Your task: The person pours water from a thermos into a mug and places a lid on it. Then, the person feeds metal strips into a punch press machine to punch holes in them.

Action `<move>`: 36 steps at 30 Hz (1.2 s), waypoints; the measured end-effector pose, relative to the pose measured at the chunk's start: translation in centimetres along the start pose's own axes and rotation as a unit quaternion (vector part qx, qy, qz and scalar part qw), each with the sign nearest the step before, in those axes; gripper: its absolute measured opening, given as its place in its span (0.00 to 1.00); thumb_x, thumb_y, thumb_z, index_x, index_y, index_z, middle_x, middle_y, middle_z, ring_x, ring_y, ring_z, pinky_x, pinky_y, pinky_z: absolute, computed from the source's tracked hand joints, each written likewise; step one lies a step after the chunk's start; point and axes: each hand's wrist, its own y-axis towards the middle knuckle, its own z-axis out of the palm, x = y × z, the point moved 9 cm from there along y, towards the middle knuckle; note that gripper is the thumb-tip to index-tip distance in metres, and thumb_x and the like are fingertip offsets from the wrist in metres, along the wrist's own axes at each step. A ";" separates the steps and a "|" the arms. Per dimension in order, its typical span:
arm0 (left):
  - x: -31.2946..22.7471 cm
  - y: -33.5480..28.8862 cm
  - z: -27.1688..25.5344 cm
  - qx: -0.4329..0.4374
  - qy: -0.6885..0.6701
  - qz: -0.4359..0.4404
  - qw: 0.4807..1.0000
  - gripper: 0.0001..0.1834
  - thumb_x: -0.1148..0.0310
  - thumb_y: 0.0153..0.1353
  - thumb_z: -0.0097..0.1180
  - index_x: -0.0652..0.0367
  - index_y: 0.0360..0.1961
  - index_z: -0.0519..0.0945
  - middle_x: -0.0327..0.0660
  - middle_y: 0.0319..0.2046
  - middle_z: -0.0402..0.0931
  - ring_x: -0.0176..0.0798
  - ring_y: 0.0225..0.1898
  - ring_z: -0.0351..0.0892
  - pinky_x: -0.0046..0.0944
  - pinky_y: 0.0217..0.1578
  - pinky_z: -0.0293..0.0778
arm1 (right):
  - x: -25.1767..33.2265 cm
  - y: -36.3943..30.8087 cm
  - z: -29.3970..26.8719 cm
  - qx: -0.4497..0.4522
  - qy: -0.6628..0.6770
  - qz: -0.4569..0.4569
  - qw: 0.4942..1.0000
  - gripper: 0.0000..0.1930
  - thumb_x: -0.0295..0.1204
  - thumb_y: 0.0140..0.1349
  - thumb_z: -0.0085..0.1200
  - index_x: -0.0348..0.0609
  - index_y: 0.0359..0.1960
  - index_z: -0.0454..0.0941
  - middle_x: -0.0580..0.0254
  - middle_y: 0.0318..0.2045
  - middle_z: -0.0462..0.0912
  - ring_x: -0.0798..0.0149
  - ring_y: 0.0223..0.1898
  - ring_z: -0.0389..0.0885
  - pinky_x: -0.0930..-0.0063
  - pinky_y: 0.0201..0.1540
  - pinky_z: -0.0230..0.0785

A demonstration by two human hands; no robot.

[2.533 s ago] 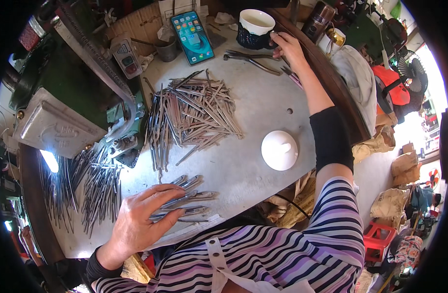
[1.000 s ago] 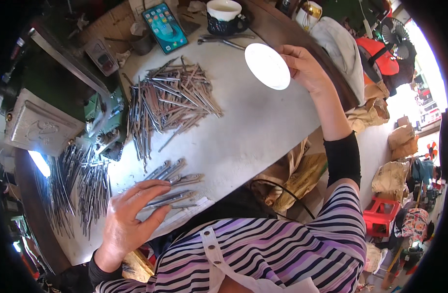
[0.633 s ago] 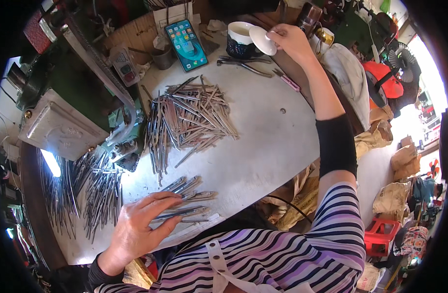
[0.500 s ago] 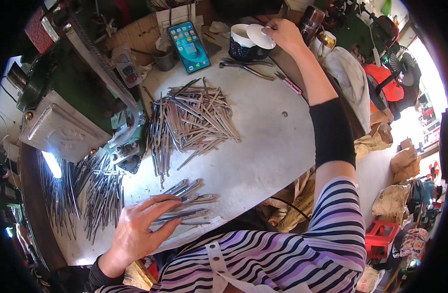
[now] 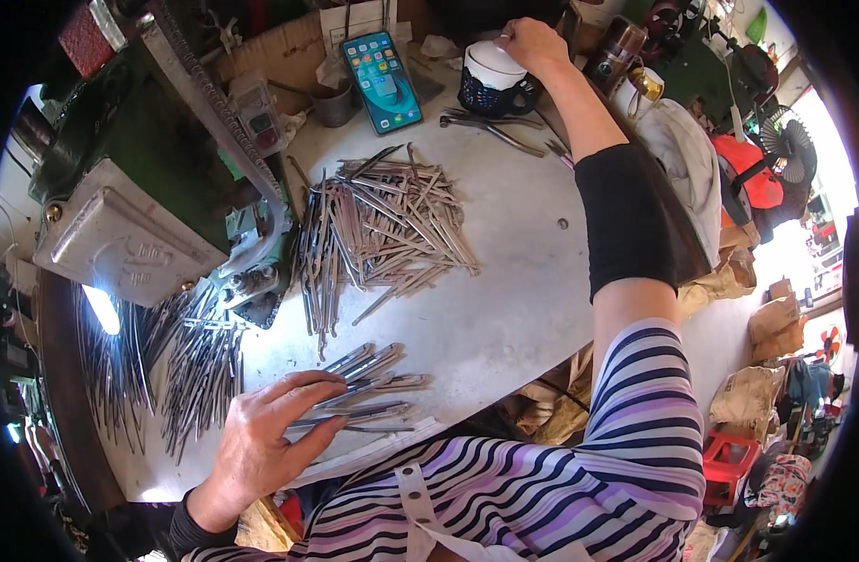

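Note:
At the back of the table, my right hand [image 5: 535, 44] pinches the top of a white lid [image 5: 495, 56], which sits on a white cup in a dark openwork holder [image 5: 493, 94]. The lid's knob is hidden by my fingers. My left hand [image 5: 270, 436] rests near the front edge with thumb and fingers apart, beside a small group of slim metal pieces [image 5: 378, 382]. Some of their ends lie in the gap between thumb and fingers. A larger heap of similar metal pieces [image 5: 392, 225] covers the table's middle.
A green machine [image 5: 120, 244] with a lamp stands at left, over bundles of thin dark metal rods [image 5: 200, 393]. Behind the heap are a lit phone [image 5: 382, 82] and a small metal cup [image 5: 332, 105]. Pliers [image 5: 495, 131] lie before the lidded cup; a fan [image 5: 787, 145] stands far right.
My right hand has brought the lid from a tilted position beside the cup's mouth onto the cup. The view has shifted slightly; my left hand stays by the metal pieces.

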 end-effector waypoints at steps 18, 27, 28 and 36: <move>0.1 -1.5 -0.3 -0.018 0.012 0.006 1.000 0.15 0.73 0.50 0.66 0.63 0.41 0.82 0.47 0.41 0.81 0.49 0.38 0.84 0.39 0.38 0.79 | 0.7 -2.1 -1.4 -0.022 0.044 0.016 0.999 0.20 0.46 0.57 0.56 0.51 0.48 0.80 0.54 0.44 0.83 0.52 0.47 0.81 0.61 0.49 0.73; 0.0 -2.4 -0.2 -0.009 0.025 -0.009 1.000 0.15 0.72 0.51 0.65 0.62 0.41 0.81 0.47 0.41 0.81 0.50 0.39 0.83 0.40 0.38 0.78 | 7.1 -7.3 0.5 -0.005 0.184 -0.071 0.980 0.21 0.46 0.57 0.58 0.41 0.44 0.80 0.51 0.36 0.84 0.51 0.40 0.83 0.63 0.45 0.73; -0.2 -2.5 -0.1 -0.003 0.024 -0.008 1.000 0.15 0.71 0.52 0.65 0.62 0.42 0.81 0.47 0.41 0.81 0.51 0.39 0.83 0.40 0.38 0.78 | 7.8 -7.6 1.6 0.026 0.218 -0.097 0.971 0.21 0.45 0.57 0.58 0.39 0.43 0.80 0.50 0.36 0.84 0.52 0.39 0.83 0.64 0.45 0.73; 0.6 -4.8 -0.3 -0.011 0.035 -0.021 0.999 0.15 0.70 0.52 0.65 0.59 0.42 0.82 0.45 0.42 0.81 0.50 0.38 0.82 0.40 0.38 0.78 | 11.2 -12.5 3.3 0.192 0.324 -0.129 0.917 0.21 0.43 0.57 0.59 0.38 0.44 0.80 0.58 0.34 0.83 0.67 0.28 0.80 0.72 0.31 0.72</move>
